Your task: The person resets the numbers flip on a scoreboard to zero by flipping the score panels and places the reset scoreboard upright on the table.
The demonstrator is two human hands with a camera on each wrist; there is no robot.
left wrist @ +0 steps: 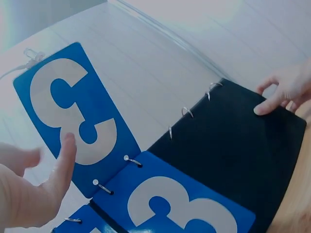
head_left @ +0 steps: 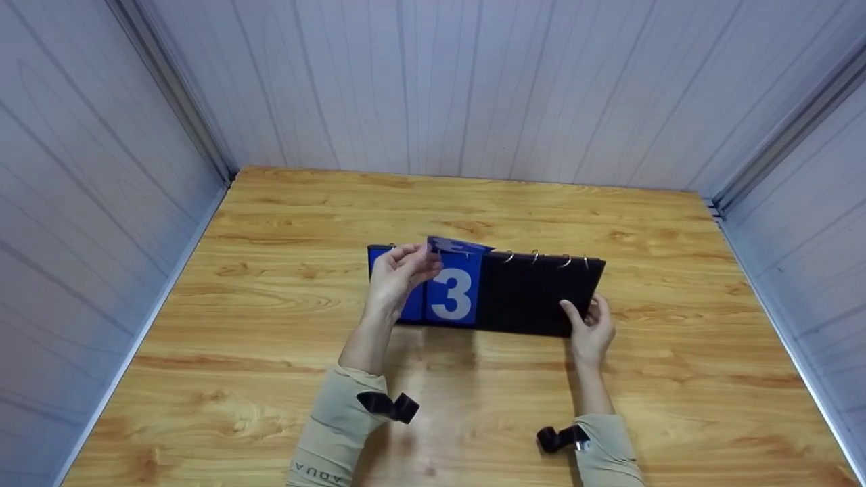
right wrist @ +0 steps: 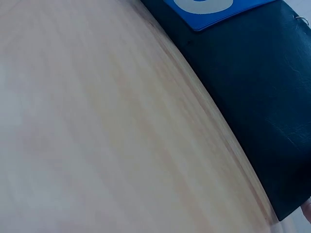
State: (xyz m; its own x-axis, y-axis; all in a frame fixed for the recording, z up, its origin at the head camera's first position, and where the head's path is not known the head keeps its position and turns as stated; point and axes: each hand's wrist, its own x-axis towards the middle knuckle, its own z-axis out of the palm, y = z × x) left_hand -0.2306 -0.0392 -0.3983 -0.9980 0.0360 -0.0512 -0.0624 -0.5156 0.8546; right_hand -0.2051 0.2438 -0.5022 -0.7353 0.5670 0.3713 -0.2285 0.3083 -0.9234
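Head view high, facing forward-down; both wrist views close, sharing black board (left wrist: 218, 141)

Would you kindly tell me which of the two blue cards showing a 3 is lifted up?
The upper card, by the left hand: it stands raised past the top edge of the black board, whereas the other card lies flat over it.

We see a yellow-brown wood-grain surface (head_left: 270, 291) enclosed by a pale back wall (head_left: 433, 88), a left wall (head_left: 67, 203) and a right wall (head_left: 818, 250), all streaked with thin grey grain lines. We notice grey strips at both back corners, and pale edging (head_left: 139, 338) along the surface's left side. We find the light cool and bluish, with white glare washing out the left wrist view's top
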